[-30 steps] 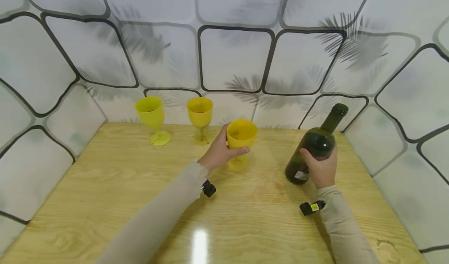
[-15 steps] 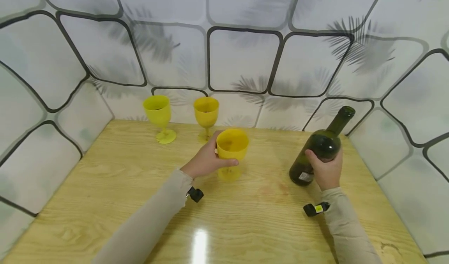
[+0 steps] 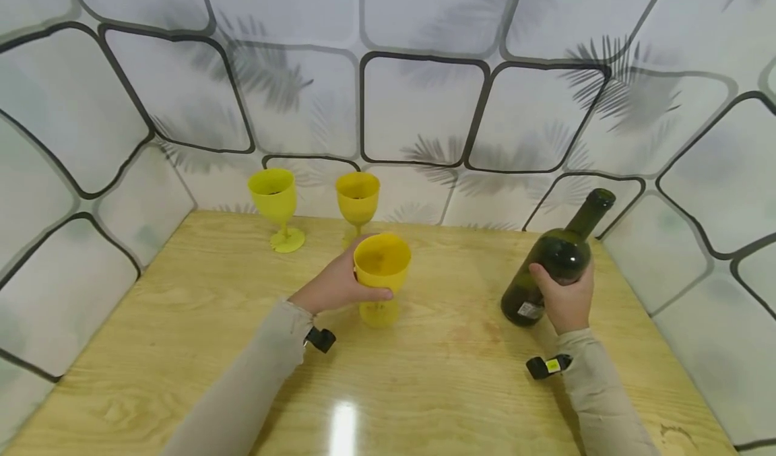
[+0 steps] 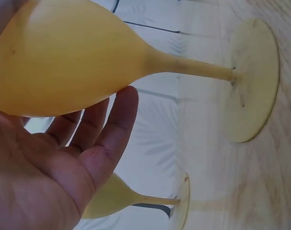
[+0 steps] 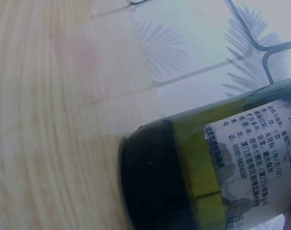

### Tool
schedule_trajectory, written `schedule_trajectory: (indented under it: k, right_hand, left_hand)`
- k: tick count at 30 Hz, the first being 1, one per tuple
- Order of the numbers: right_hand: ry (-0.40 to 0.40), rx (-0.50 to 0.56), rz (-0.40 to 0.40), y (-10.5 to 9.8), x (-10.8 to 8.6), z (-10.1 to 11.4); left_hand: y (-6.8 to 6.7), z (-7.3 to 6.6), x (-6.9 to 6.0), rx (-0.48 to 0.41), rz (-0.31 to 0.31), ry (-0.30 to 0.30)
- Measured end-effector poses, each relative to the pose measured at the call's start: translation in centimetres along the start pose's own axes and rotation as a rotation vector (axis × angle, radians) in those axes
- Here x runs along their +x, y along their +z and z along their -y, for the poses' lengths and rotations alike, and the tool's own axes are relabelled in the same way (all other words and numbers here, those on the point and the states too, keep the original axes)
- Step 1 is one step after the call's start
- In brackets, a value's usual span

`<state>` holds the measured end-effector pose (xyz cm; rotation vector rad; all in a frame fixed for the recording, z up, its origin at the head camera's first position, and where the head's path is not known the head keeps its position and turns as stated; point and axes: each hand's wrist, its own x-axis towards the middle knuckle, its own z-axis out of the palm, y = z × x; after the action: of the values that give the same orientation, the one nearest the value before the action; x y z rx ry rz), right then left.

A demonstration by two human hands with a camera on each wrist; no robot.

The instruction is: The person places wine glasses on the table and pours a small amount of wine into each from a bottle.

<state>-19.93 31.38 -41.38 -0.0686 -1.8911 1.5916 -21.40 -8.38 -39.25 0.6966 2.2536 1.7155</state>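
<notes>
My left hand (image 3: pixel 336 284) holds a yellow plastic goblet (image 3: pixel 388 277) around its bowl, near the middle of the table. In the left wrist view the goblet's stem and round foot (image 4: pixel 253 81) stretch out beside the wooden surface; whether the foot touches it I cannot tell. My right hand (image 3: pixel 570 303) grips a dark green wine bottle (image 3: pixel 560 254) by its body, with the neck pointing up and tilted to the right. A torn white label (image 5: pixel 255 163) with printed text shows on the bottle in the right wrist view. Most of the right hand is hidden there.
Two more goblets stand at the back: a yellow-green one (image 3: pixel 273 200) and a yellow one (image 3: pixel 358 200), both with something dark inside. Patterned walls (image 3: pixel 424 106) border the wooden table (image 3: pixel 455 388) behind and on both sides.
My left hand has brought its goblet leftward and nearer to me, away from the back wall. The right hand and the bottle have stayed in nearly the same place. The head view has shifted slightly.
</notes>
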Motion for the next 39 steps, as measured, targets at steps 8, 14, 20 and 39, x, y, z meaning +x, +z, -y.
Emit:
schedule_trajectory:
  k: [8, 14, 20, 39]
  right_hand:
    - [-0.021, -0.001, 0.005, 0.0, -0.2, -0.1]
    - [-0.029, 0.007, 0.014, 0.0, -0.1, 0.0]
    - [-0.015, 0.013, 0.02, 0.0, 0.0, 0.1]
    - [0.002, 0.123, 0.019, 0.3, -0.5, 0.1]
  left_hand:
    - [0.8, 0.7, 0.1, -0.052, -0.036, 0.021]
    - [1.4, 1.4, 0.2, -0.106, -0.047, 0.067]
    - [1.7, 1.8, 0.2, -0.141, -0.06, 0.066]
    - [1.9, 1.9, 0.1, -0.172, -0.044, 0.072]
